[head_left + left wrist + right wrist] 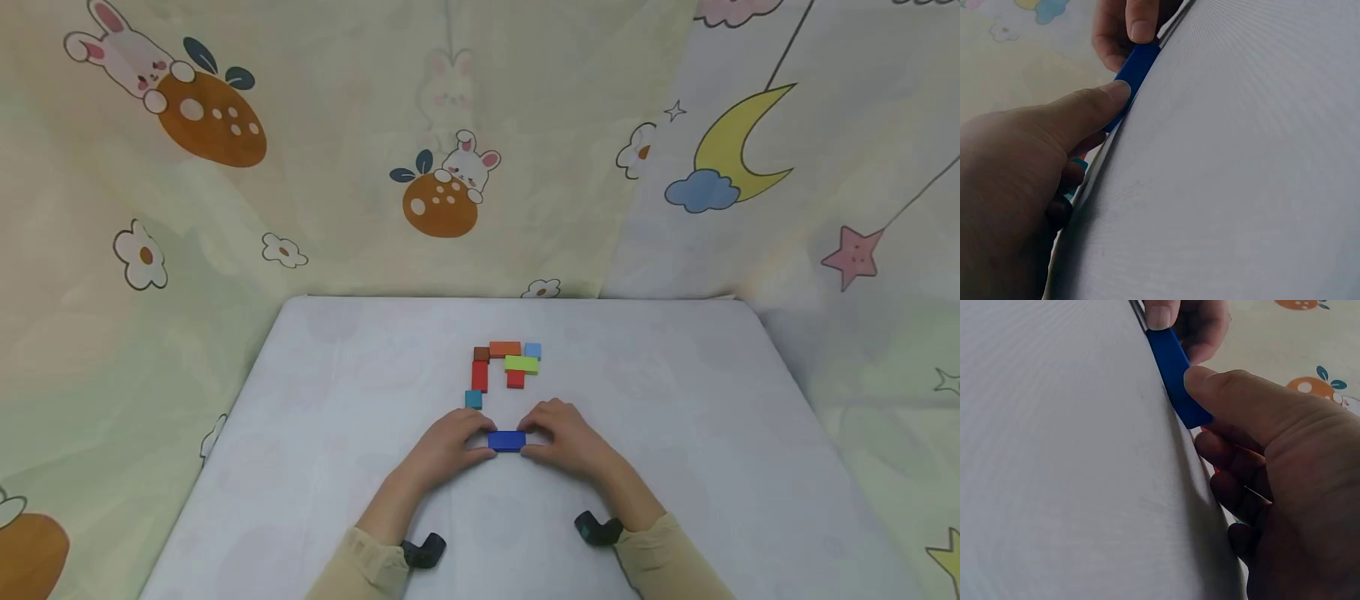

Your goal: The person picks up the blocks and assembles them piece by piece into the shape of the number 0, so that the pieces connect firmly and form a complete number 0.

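A dark blue rectangular block lies lengthwise between the two hands, near the middle of the white table. My left hand pinches its left end between thumb and fingers. At the opposite end, my right hand pinches it the same way. In the left wrist view the left thumb presses on the long face of the blue block. The right wrist view shows the right thumb at the near end of the blue block. Just beyond the left fingers sits a teal cube.
Beyond the hands, a red block, brown cube and orange block form a bent line with the teal cube. To their right are a light blue cube, lime green block and red cube. Printed cloth hangs behind the table.
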{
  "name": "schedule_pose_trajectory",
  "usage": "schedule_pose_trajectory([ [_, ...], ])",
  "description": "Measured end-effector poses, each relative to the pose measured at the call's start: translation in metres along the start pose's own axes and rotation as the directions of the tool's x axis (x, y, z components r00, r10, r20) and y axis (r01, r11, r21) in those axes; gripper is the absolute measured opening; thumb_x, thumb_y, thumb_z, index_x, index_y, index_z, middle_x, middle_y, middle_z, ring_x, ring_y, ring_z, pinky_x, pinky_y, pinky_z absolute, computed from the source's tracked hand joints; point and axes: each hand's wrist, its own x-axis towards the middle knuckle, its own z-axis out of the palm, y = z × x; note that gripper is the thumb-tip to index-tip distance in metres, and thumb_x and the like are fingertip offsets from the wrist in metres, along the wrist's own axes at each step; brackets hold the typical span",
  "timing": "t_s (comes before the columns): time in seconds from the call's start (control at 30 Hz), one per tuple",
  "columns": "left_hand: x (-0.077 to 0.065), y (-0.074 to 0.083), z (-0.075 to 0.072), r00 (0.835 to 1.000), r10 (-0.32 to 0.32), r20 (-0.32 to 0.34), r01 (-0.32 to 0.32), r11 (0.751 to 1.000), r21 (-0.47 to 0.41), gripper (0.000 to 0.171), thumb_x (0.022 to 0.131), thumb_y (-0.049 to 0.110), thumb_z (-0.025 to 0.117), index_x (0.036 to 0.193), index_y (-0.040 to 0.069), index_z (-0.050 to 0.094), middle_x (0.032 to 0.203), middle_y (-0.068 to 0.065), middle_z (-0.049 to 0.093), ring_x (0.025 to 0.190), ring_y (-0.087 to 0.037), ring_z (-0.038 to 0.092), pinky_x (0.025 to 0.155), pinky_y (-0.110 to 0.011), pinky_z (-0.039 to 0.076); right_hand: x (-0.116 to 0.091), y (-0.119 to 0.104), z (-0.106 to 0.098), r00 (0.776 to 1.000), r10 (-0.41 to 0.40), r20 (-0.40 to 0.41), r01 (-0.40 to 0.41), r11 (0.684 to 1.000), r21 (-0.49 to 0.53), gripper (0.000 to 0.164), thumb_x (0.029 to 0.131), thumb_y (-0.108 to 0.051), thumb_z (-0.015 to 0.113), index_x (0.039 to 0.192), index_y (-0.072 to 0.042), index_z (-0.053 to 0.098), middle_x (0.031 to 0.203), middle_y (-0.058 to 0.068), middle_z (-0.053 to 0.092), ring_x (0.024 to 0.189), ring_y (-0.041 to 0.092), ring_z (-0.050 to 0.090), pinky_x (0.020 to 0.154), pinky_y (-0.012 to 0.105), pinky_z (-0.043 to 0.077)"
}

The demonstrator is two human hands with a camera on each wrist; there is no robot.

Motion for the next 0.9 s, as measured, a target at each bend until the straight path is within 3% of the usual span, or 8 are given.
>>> schedule_pose_trajectory([
  [0.17,0.000,0.002,-0.001,1.000,-0.001,0.001,0.001,1.000,0.011,0.038,0.089,0.047,0.070,0.123,0.031,0.064,0.121,0.013,0.064,0.117,-0.009,0.058,0.101,-0.035,0.051,0.006,0.000,-0.007,0.992,0.127,0.011,-0.127,0.990,0.063,0.019,0.088,-0.040,0.072,0.106,-0.033,0.069,0.103,-0.016,0.063,0.103,0.009,0.052,0.092,0.038,0.049],
  [0.3,0.000,0.003,-0.002,1.000,-0.002,0.007,0.002,1.000,0.018,0.038,0.089,0.046,0.070,0.123,0.030,0.064,0.121,0.012,0.064,0.116,-0.009,0.058,0.102,-0.035,0.051,0.021,0.005,-0.012,0.957,0.279,-0.079,-0.269,0.956,0.113,0.023,0.093,-0.041,0.066,0.112,-0.029,0.068,0.115,-0.008,0.065,0.113,0.016,0.055,0.101,0.044,0.049],
  [0.37,0.000,0.002,-0.002,1.000,-0.007,0.010,0.007,1.000,0.018,0.038,0.089,0.046,0.070,0.123,0.031,0.063,0.121,0.012,0.064,0.117,-0.009,0.058,0.102,-0.035,0.050,0.030,0.009,-0.014,0.942,0.316,-0.110,-0.304,0.946,0.113,0.030,0.093,-0.042,0.066,0.118,-0.026,0.067,0.123,-0.003,0.064,0.120,0.020,0.054,0.106,0.047,0.046],
  [0.57,0.000,0.000,0.001,1.000,-0.010,0.011,0.010,1.000,0.009,0.038,0.089,0.047,0.070,0.124,0.033,0.063,0.122,0.014,0.063,0.119,-0.009,0.057,0.104,-0.035,0.050,0.052,0.018,-0.014,0.937,0.331,-0.108,-0.323,0.942,0.085,0.045,0.091,-0.042,0.068,0.131,-0.022,0.063,0.134,0.003,0.060,0.127,0.026,0.050,0.107,0.052,0.044],
  [0.9,-0.001,0.000,-0.001,1.000,-0.022,0.018,0.022,1.000,0.000,0.039,0.089,0.049,0.069,0.124,0.034,0.062,0.123,0.013,0.063,0.119,-0.010,0.056,0.102,-0.037,0.050,0.069,0.024,-0.013,0.941,0.317,-0.120,-0.317,0.948,0.016,0.043,0.088,-0.038,0.072,0.128,-0.025,0.065,0.123,0.000,0.062,0.119,0.023,0.052,0.103,0.050,0.044],
])
